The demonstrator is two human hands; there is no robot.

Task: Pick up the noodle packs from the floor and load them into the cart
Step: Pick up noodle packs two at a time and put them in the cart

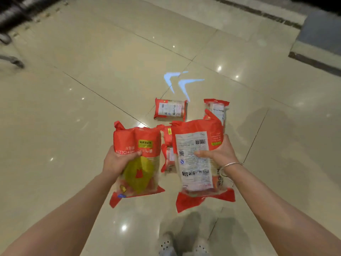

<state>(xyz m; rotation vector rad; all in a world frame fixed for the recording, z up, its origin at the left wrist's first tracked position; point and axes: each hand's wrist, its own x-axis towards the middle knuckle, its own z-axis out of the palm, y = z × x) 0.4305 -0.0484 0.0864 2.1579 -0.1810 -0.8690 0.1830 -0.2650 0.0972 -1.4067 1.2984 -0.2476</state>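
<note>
Mid-pickup, one noodle pack to each hand. Left hand curled round the waist of the front-side pack, thumb across its face; right hand gripping the label-side pack from its outer edge, thumb laid flat on the white panel — both packs lifted clear of the tiled floor. More left lying below: far pack near the blue arrows, another pack just beyond the right hand's load, and at least one half-hidden pack between the two held. Cart probably the blurred dark metal frame at far left, though too smeared to confirm. Next, by judgement: a turn leftward, both packs carried over and dropped in, then back down for the rest.
</note>
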